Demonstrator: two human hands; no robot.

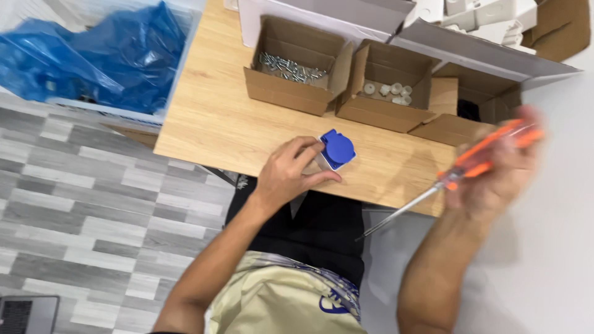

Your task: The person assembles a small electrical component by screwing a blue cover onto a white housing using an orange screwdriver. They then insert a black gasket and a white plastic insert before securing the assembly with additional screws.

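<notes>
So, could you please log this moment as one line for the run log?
left hand: holds blue-lidded socket on wooden table | right hand: grips orange screwdriver, raised, blurred | screw box: open

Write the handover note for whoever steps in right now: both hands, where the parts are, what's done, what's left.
Left hand: on the wooden table, gripping the small socket with the blue hinged cap, cap shut.
Right hand: raised off the table to the right, closed on the orange-handled screwdriver, shaft pointing down-left, tip clear of the socket. The hand is blurred.
Parts: cardboard box of metal screws behind the socket; box of small white round pieces beside it; blue plastic bag in a bin at far left.
Done: socket is held steady and the tool is in hand.
Left: the screwdriver has not yet touched the socket; I cannot see any screws in it.
</notes>
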